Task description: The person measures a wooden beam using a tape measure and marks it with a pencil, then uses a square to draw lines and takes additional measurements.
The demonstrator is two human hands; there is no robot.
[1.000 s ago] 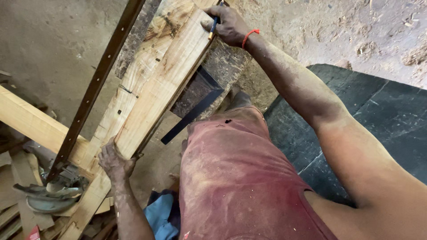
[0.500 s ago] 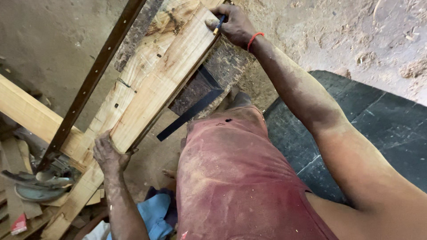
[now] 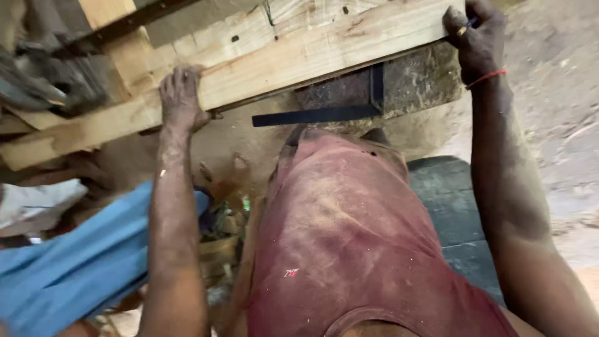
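Observation:
A pale wooden plank (image 3: 324, 53) lies across the top of the head view, on top of another pale board. My left hand (image 3: 181, 97) grips the plank's near end, fingers curled over its edge. At the plank's far right end my right hand (image 3: 477, 37), with a red band at the wrist, holds a blue pencil (image 3: 467, 26) against the wood. A black metal square (image 3: 318, 114) hangs below the plank, against a rough dark block (image 3: 418, 81).
A dark metal bar (image 3: 125, 25) crosses the boards at the upper left. Blue cloth (image 3: 81, 256) lies low on the left. A dark mat (image 3: 449, 206) covers the ground to the right of my dusty red shirt. Sawdust covers the floor.
The view has swung, so the plank now runs nearly level across the top. My hands keep their hold on the plank's end and the pencil. Blue cloth fills more of the lower left.

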